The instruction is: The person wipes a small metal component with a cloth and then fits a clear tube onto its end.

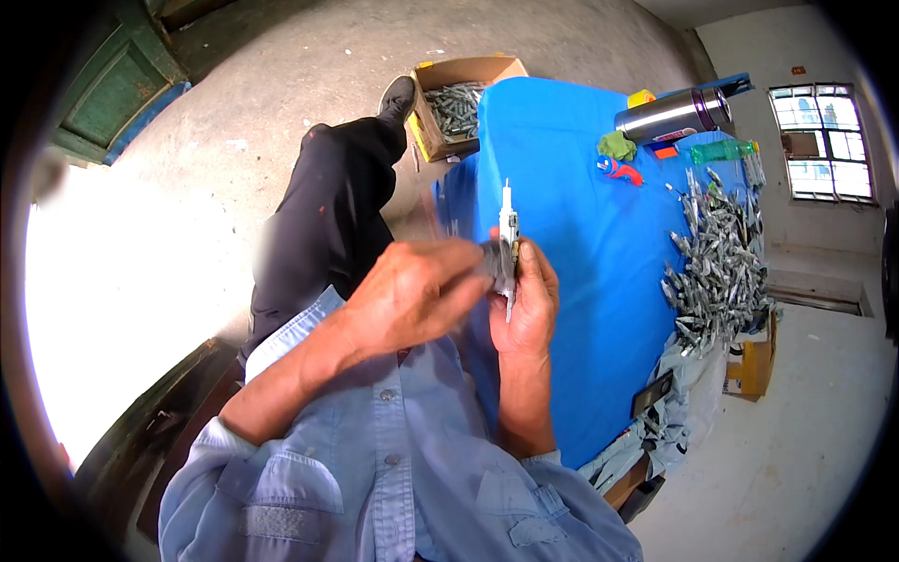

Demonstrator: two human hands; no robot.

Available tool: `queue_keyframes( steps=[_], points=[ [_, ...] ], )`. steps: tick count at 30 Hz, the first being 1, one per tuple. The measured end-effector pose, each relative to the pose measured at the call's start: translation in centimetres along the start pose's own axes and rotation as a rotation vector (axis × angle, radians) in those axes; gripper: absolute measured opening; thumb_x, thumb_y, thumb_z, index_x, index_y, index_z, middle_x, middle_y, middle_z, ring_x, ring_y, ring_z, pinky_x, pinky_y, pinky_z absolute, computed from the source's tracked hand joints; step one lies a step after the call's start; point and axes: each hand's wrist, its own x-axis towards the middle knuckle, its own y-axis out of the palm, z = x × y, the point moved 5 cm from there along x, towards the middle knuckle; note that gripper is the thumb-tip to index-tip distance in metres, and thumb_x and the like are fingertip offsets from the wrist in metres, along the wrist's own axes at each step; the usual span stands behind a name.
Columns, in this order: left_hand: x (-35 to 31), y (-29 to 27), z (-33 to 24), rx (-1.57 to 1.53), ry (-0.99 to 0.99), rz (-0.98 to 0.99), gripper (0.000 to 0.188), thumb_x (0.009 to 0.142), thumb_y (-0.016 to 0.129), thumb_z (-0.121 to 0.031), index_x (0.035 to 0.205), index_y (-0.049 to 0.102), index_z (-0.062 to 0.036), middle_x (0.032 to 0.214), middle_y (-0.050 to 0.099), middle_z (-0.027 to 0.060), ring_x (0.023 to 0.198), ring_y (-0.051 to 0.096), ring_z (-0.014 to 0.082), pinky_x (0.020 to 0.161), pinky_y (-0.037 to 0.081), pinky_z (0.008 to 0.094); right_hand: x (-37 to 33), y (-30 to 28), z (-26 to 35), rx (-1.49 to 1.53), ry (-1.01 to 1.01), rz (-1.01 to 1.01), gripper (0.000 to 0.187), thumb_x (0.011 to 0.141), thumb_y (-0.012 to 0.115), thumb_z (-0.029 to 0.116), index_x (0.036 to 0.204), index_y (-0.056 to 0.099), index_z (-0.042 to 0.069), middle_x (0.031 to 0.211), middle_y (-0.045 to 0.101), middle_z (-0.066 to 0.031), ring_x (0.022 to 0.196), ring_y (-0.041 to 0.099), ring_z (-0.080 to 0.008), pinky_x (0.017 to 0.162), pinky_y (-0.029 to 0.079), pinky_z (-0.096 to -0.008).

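Observation:
My right hand (526, 314) holds a slim white-and-grey part (508, 225) upright, over the near left side of the blue-covered table (599, 262). The part has a narrow stepped tip at its top and a thin point at its bottom. My left hand (403, 286) is curled against its left side, the fingers bunched and blurred by motion. A smeared dark grey patch shows between the left fingertips and the part; what those fingers pinch is not clear. On the table's right side lies a large heap of similar slim grey parts (721, 262).
An open cardboard box (468, 70) of grey parts stands on the floor beyond my foot. A steel flask (674, 117), a green bottle (721, 152), a green cloth (616, 145) and a red-and-blue tool (620, 171) lie at the table's far end. A dark flat object (653, 393) rests at the right edge.

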Motion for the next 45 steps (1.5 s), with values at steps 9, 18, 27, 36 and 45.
queue_keyframes(
  steps=[9,18,27,36,45],
  points=[
    [1.4,-0.3,0.2,0.047,0.056,-0.051,0.013,0.089,0.072,-0.008,0.091,0.066,0.0025,0.077,0.061,0.0177,0.065,0.061,0.0331,0.059,0.049,0.0403,0.1,-0.5,-0.6,0.07,-0.001,0.132,0.034,0.108,0.051,0.025,0.117,0.066,-0.004,0.084,0.064,-0.002,0.062,0.051,-0.0052,0.051,0.037,-0.022],
    [-1.1,2.2,-0.4,0.006,-0.024,0.162,0.014,0.086,0.071,-0.009,0.09,0.063,0.0016,0.081,0.063,0.0186,0.074,0.065,0.0389,0.065,0.051,0.0461,0.3,-0.7,0.0,-0.051,-0.019,0.003,0.04,0.108,0.052,0.029,0.122,0.066,-0.006,0.089,0.064,-0.0019,0.076,0.057,-0.0081,0.067,0.047,-0.0246],
    [-0.7,-0.3,-0.8,0.019,0.013,0.084,0.011,0.086,0.072,-0.005,0.091,0.067,0.0024,0.076,0.063,0.0183,0.069,0.066,0.0351,0.062,0.051,0.0428,0.4,-1.3,-0.3,0.069,0.018,0.017,0.039,0.107,0.053,0.029,0.122,0.065,-0.005,0.086,0.065,-0.0048,0.065,0.054,-0.0078,0.059,0.045,-0.023],
    [1.2,0.2,-0.5,0.064,0.045,0.023,0.011,0.088,0.07,-0.008,0.09,0.065,0.0013,0.081,0.064,0.0187,0.073,0.065,0.036,0.065,0.052,0.0433,0.1,-0.3,-0.2,0.087,0.018,0.069,0.035,0.107,0.054,0.027,0.119,0.066,-0.004,0.09,0.066,-0.0028,0.067,0.055,-0.0068,0.056,0.043,-0.0214],
    [-2.7,2.0,-0.5,0.017,0.021,0.21,0.013,0.086,0.07,-0.009,0.088,0.063,0.0015,0.079,0.062,0.0185,0.076,0.066,0.0385,0.066,0.052,0.0454,-0.1,-0.6,-0.1,0.057,0.014,0.083,0.036,0.107,0.053,0.027,0.122,0.066,-0.004,0.093,0.065,-0.0037,0.071,0.056,-0.0094,0.062,0.046,-0.0238]
  ],
)
